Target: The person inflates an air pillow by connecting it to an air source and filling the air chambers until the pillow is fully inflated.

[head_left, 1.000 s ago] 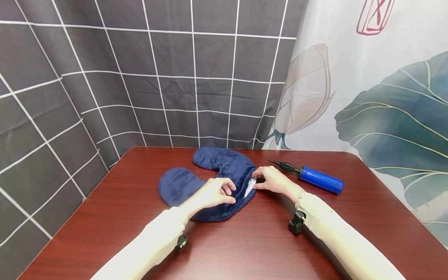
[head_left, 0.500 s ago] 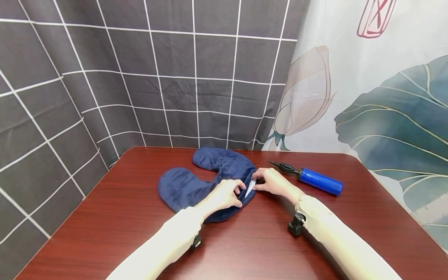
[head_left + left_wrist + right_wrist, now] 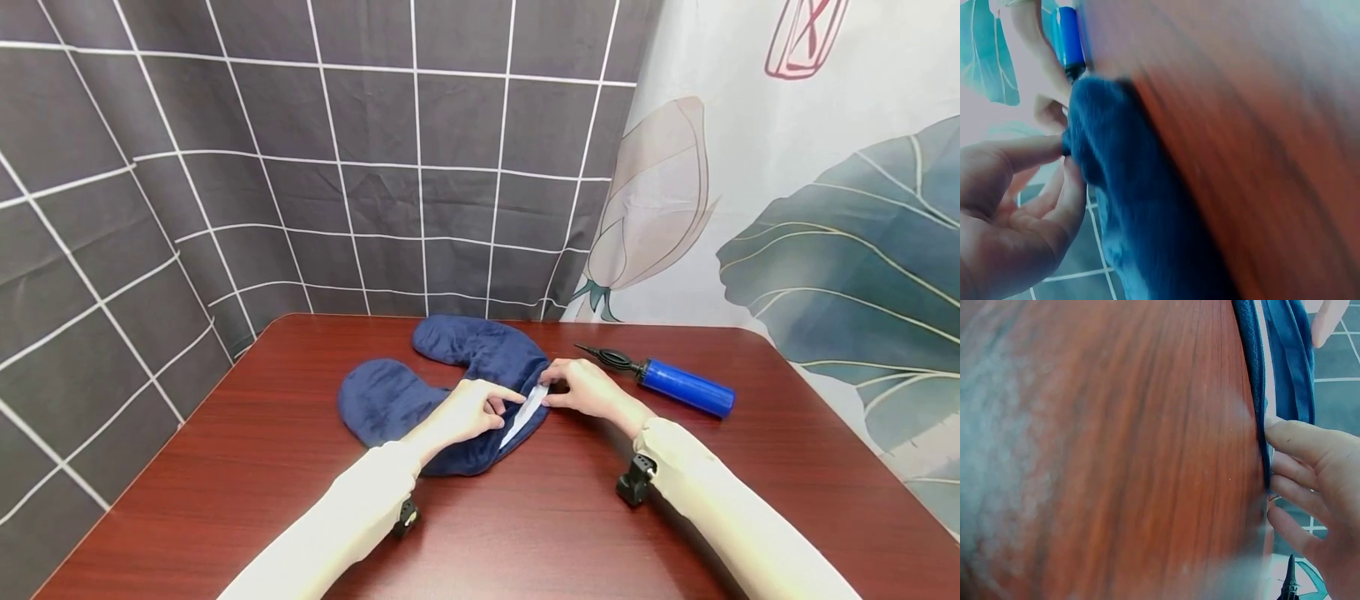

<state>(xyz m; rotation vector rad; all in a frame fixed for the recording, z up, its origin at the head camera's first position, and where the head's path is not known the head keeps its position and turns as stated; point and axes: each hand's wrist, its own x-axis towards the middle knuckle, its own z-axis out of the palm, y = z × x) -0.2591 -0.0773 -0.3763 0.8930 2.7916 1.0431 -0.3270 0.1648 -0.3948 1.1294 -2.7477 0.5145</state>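
A dark blue plush U-shaped neck pillow (image 3: pixel 390 400) lies limp on the table, its outer edge parted along a zippered slit. White lining (image 3: pixel 522 417) shows through that slit. My left hand (image 3: pixel 463 412) pinches the slit's near lip between thumb and forefinger, which the left wrist view shows close up on the blue cloth (image 3: pixel 1141 200). At the slit's far end, my right hand (image 3: pixel 588 390) grips the pillow's edge with thumb and fingers. In the right wrist view the zipper edge (image 3: pixel 1254 356) runs up from the right thumb. The right fingertips are partly hidden by the cloth.
A blue hand pump (image 3: pixel 686 387) with a black nozzle and coiled hose (image 3: pixel 615 358) lies just beyond my right hand. The reddish-brown wooden table (image 3: pixel 525 533) meets a grey tile-patterned curtain (image 3: pixel 375 200) at the back and a white floral curtain (image 3: pixel 675 292) at the right.
My left hand first moved right to the slit, then drew back left with its lip. The gap is longer and shows more white lining. My right hand has barely moved.
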